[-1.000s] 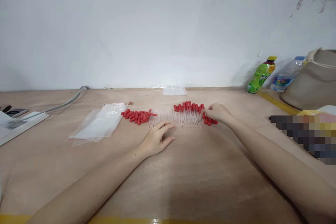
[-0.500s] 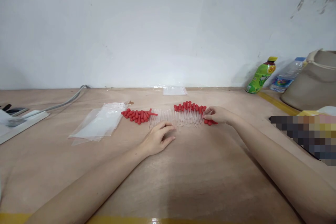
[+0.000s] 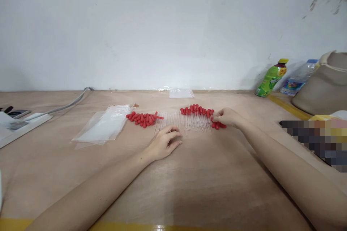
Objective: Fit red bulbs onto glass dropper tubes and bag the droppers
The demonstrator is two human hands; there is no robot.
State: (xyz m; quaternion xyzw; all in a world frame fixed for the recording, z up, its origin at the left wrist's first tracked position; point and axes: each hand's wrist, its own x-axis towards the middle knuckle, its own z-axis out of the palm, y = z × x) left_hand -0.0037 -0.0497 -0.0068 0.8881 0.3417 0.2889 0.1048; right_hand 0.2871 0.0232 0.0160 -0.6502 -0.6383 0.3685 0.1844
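Centre left: heap of red teardrop rubber-like bulbs [image 3: 141,120]. Centre: left hand [image 3: 163,143], fingers loosely spread, nothing visibly held, just beside thin clear tubes [image 3: 170,118]. Centre right: row of red-topped clear tubes [image 3: 195,109]; end top [image 3: 212,112] exposed since one second ago, right hand [image 3: 227,117] having shifted rightward, probably released. Right fingertips narrow, contents hidden; small red bulb cluster [image 3: 218,126] below

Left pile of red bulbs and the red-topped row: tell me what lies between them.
In the head view, thin clear tubes without red tops lie side by side between the pile of red bulbs and the red-topped row.
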